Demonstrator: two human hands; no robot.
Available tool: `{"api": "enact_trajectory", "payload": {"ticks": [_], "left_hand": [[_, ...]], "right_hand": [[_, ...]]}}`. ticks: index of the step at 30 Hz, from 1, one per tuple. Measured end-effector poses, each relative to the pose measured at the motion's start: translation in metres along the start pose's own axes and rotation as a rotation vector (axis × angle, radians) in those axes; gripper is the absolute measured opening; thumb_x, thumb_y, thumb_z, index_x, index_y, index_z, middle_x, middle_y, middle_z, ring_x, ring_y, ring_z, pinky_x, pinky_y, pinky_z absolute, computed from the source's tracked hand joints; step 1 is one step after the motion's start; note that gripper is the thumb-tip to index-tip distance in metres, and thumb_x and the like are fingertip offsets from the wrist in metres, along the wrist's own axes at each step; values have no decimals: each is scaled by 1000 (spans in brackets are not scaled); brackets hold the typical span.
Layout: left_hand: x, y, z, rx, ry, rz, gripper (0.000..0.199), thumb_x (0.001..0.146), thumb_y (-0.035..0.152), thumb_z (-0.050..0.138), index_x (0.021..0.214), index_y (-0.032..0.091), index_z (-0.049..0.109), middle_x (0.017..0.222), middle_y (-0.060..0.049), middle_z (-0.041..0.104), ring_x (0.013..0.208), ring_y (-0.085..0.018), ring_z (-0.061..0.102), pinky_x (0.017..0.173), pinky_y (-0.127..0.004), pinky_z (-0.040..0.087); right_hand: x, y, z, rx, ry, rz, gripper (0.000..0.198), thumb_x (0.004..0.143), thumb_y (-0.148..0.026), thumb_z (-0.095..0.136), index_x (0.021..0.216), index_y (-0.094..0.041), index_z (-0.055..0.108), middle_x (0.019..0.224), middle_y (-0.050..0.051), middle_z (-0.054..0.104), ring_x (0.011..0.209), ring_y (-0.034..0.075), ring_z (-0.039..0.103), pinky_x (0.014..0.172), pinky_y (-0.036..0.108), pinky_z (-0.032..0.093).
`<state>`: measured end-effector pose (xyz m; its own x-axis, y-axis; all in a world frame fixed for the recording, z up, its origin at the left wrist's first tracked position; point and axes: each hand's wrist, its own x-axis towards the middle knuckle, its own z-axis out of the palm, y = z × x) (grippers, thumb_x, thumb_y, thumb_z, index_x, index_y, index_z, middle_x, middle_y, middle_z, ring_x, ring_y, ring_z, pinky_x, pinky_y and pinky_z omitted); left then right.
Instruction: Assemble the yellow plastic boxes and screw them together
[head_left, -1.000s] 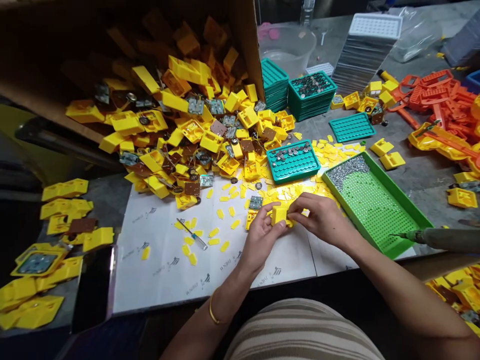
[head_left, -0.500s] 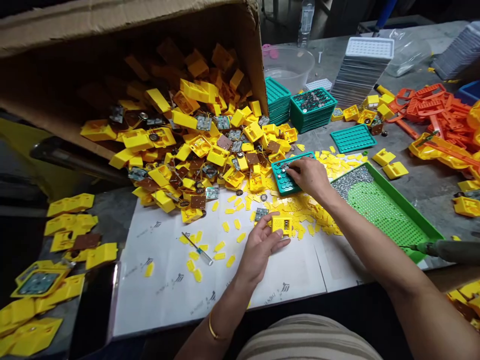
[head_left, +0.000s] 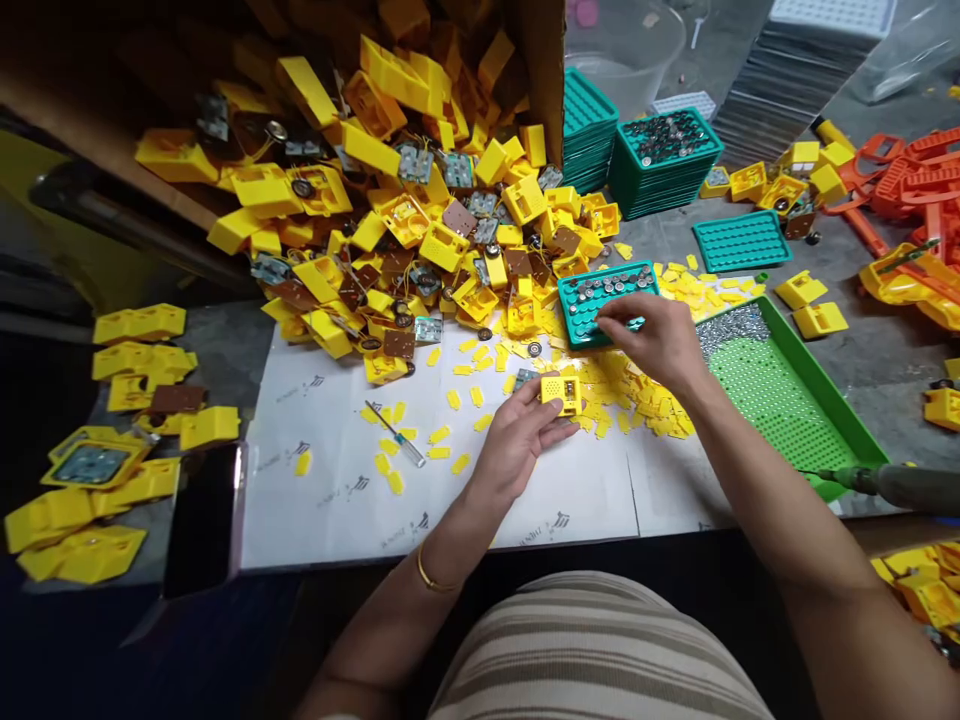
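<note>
Hands (head_left: 516, 435) apart, right one (head_left: 656, 335) over tray (head_left: 581, 326)

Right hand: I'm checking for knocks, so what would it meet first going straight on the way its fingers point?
Most likely the right hand would meet the teal tray bearing round metal parts; its fingertips overlap it here, though their height is unclear.

Grey desk (head_left: 885, 370), dull-surfaced, with a white printed sheet (head_left: 300, 530) covering the middle of its front edge. Past the far left corner, a dark rounded bar (head_left: 90, 200) before a dim yellowish surface (head_left: 82, 265). Below the front left corner, a dark blue area (head_left: 75, 640), indistinct. Lighting cool, falling to shadow beneath the front edge.
</note>
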<state>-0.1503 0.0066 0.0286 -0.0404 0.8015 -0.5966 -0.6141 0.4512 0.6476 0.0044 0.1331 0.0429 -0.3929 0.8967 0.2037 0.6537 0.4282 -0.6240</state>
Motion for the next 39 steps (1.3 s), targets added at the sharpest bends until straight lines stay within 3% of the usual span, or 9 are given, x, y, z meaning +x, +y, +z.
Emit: {"api": "enact_trajectory", "payload": {"ticks": [3, 8, 15, 23, 27, 30, 34, 36, 39], "left_hand": [[-1, -2, 2, -14, -9, 15, 32, 76, 17, 69, 106, 17, 59, 99, -5, 69, 83, -15, 69, 80, -33, 58], [-3, -6, 8, -41, -11, 33, 37, 74, 15, 70, 109, 16, 57, 95, -4, 70, 81, -14, 68, 79, -32, 57], [-7, -14, 13, 3, 44, 102, 44, 68, 17, 76, 107, 17, 57, 87, -1, 71, 79, -13, 67, 81, -31, 55], [-11, -26, 1, 253, 18, 246, 43, 72, 23, 75, 112, 19, 59, 98, -4, 71, 89, -16, 67, 82, -29, 54], [-15, -22, -4, 311, -53, 225, 41, 72, 24, 74, 110, 19, 60, 94, -4, 71, 87, -17, 67, 81, -29, 55], [-21, -18, -4, 338, -68, 212, 41, 73, 23, 74, 111, 18, 60, 99, -5, 71, 87, -16, 68, 81, -28, 54], [-29, -16, -1, 331, -126, 156, 39, 70, 22, 76, 106, 18, 62, 100, -7, 72, 84, -16, 68, 77, -27, 55], [-31, -17, 1, 274, -119, 117, 38, 70, 22, 77, 105, 17, 62, 99, -7, 72, 81, -16, 68, 74, -27, 56], [-29, -19, 3, 112, -54, 21, 38, 70, 20, 76, 104, 17, 59, 95, -6, 71, 81, -16, 69, 76, -30, 57]], "right_hand": [[-34, -13, 2, 223, -27, -91, 11, 84, -27, 63, 85, -19, 72, 81, 3, 72, 72, 15, 65, 60, 26, 47], [-70, -20, 12, 109, -26, -164, 12, 89, -26, 59, 88, -19, 69, 82, 3, 70, 73, 14, 64, 59, 25, 44], [-77, -23, 17, -102, -35, -185, 18, 92, -27, 54, 84, -20, 68, 80, 4, 70, 74, 15, 63, 58, 26, 37], [-77, -19, 7, -53, -265, -179, 14, 89, -27, 59, 84, -20, 70, 80, 3, 69, 70, 14, 61, 57, 26, 33], [-80, -19, 7, 141, -283, -79, 7, 85, -21, 63, 80, -20, 68, 79, 2, 68, 69, 13, 60, 61, 25, 40], [-80, -18, 9, 419, -256, 126, 9, 76, -23, 69, 79, -19, 61, 86, 2, 66, 69, 13, 61, 58, 25, 46], [-74, -14, 7, 849, -534, 436, 38, 66, -25, 74, 101, -19, 59, 94, 3, 64, 60, 10, 59, 53, 25, 52], [-71, -14, 6, 923, -619, 478, 37, 65, -26, 76, 98, -17, 62, 81, 1, 64, 57, 9, 57, 54, 25, 52], [-71, -14, 9, 921, -561, 487, 36, 68, -32, 77, 97, -14, 66, 74, 1, 64, 57, 10, 57, 56, 25, 52]]}}
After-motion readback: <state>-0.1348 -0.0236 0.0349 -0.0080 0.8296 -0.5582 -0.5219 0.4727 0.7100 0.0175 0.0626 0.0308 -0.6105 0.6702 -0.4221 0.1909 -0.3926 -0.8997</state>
